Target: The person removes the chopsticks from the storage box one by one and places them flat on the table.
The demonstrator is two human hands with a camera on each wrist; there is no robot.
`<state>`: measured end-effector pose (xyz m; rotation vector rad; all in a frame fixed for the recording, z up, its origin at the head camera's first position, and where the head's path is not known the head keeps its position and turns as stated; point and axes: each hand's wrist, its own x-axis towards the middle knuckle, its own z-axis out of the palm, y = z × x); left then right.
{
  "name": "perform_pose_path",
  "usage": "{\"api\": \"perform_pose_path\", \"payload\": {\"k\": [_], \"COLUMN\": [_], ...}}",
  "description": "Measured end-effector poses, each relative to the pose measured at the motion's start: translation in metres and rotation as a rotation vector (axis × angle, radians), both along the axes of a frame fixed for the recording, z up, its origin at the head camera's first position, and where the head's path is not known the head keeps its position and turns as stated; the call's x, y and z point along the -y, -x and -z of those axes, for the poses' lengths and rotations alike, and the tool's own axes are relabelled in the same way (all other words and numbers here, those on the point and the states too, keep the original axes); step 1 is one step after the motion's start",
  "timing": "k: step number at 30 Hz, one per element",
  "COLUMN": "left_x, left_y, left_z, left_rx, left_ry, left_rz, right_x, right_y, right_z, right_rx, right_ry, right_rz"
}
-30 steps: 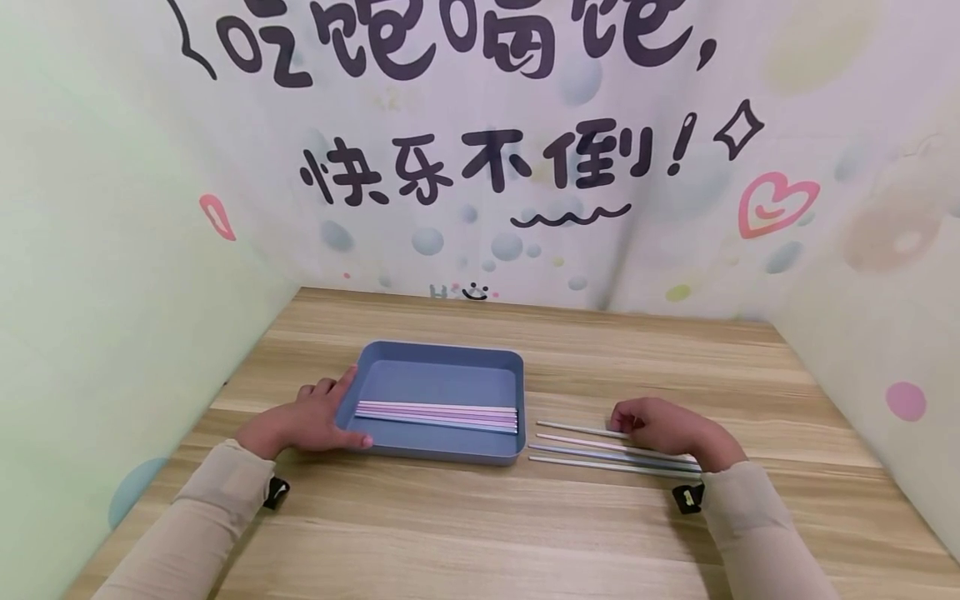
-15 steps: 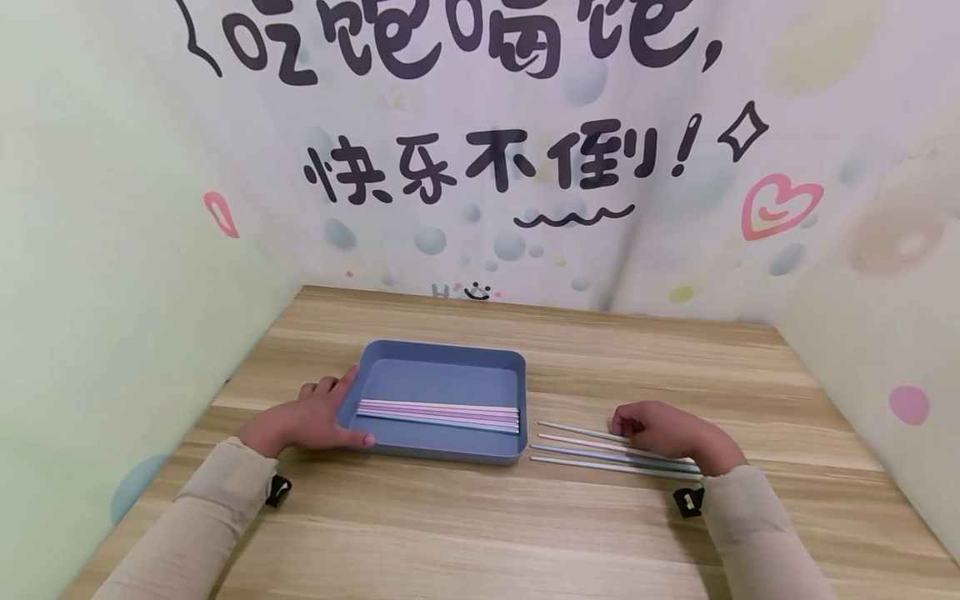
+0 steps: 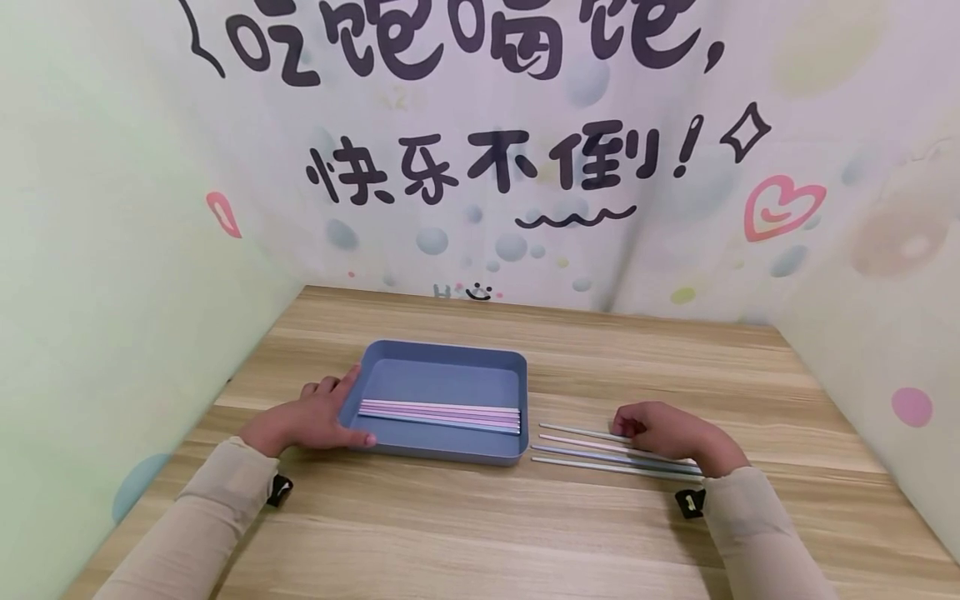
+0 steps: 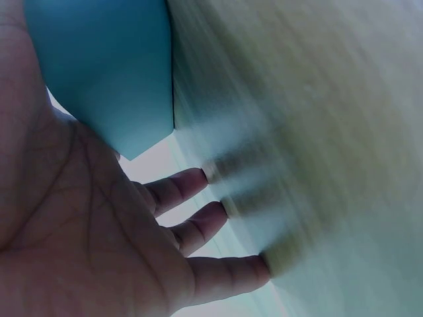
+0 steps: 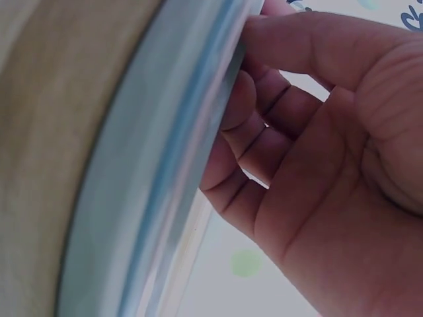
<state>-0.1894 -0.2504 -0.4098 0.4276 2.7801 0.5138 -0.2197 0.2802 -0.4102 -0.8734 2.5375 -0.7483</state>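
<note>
A blue-grey rectangular tray [image 3: 431, 379] lies on the table with several pink, white and blue chopsticks [image 3: 438, 416] side by side in it. My left hand [image 3: 311, 421] spreads around the tray's left end, thumb at the front rim. In the left wrist view, straight fingers [image 4: 228, 274] touch the tabletop beside the tray wall [image 4: 109, 66]. To the tray's right, several more chopsticks [image 3: 573, 450] lie roughly parallel on the table. Over them my right hand [image 3: 667, 433] pinches the farthest pale chopstick [image 3: 573, 429] with thumb and curled fingers; its right end is hidden beneath the hand.
The wooden table [image 3: 465, 533] meets a printed curtain [image 3: 480, 242] at the back. A pale green wall [image 3: 97, 275] closes the left side, and a light wall [image 3: 900, 350] the right. A black band [image 3: 279, 490] sits on each wrist.
</note>
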Motion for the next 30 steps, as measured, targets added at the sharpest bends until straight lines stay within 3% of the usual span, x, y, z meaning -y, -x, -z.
{"api": "perform_pose_path", "payload": {"k": [13,30], "left_x": [0.001,-0.001], "left_y": [0.001,0.0], "left_z": [0.001,0.0], "left_rx": [0.017,0.017], "left_ry": [0.005,0.011], "left_rz": [-0.017,-0.017], "right_x": [0.013,0.092], "right_y": [0.01,0.03], "right_z": [-0.01,-0.036], "right_rx": [-0.078,-0.132], "right_ry": [-0.024,0.012], "right_rz": [0.028,-0.006]}}
